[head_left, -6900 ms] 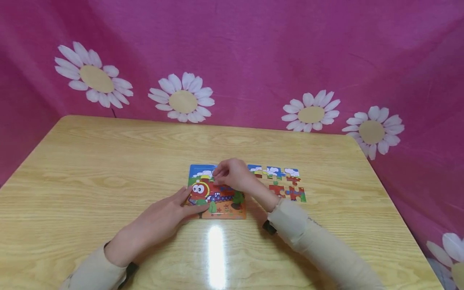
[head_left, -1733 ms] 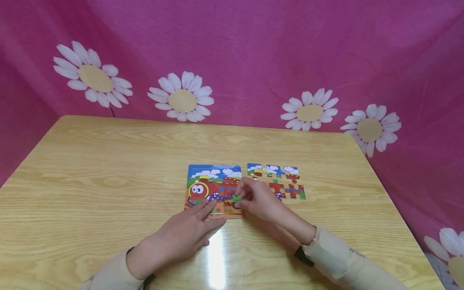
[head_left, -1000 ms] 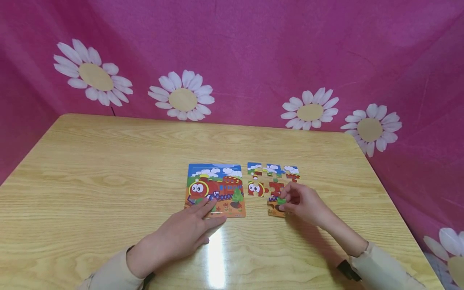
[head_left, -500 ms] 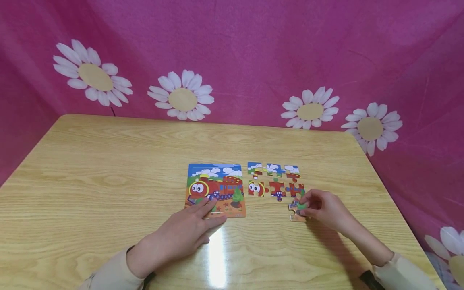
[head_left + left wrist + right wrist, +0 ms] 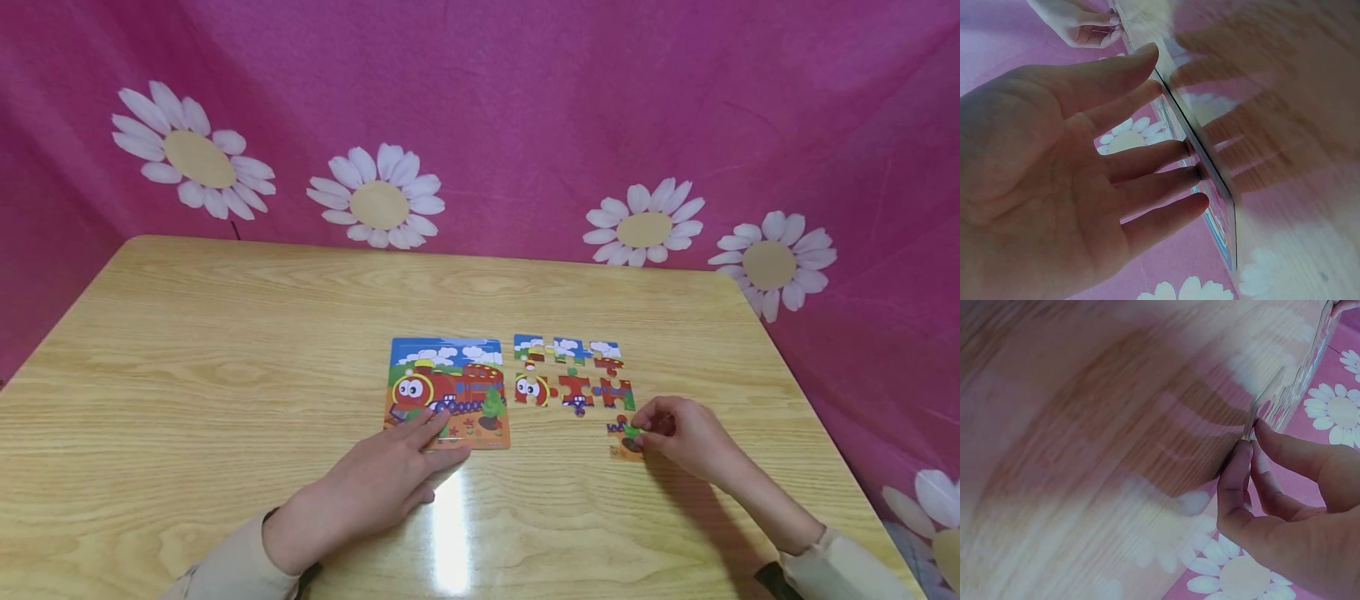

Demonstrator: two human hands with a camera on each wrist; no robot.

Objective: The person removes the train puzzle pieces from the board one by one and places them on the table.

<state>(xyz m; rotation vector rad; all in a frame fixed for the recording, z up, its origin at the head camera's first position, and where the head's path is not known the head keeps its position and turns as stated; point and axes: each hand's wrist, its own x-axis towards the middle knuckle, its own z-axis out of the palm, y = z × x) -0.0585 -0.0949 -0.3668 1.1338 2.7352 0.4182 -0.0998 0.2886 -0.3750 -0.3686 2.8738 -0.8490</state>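
Puzzle piece (image 5: pixel 624 439): orange, green-tufted, lying near the desk's (image 5: pixel 225 333) right edge.
Right hand (image 5: pixel 686 437): fingertips pinching it.
Left hand (image 5: pixel 375 487): fingers lying straight, pressing the train picture board (image 5: pixel 448 379).

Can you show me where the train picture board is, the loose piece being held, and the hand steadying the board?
train picture board (image 5: pixel 447 379), head view, on the red engine.
loose piece (image 5: pixel 622 439), head view, on its orange ground part.
left hand (image 5: pixel 375 483), head view, on its back.
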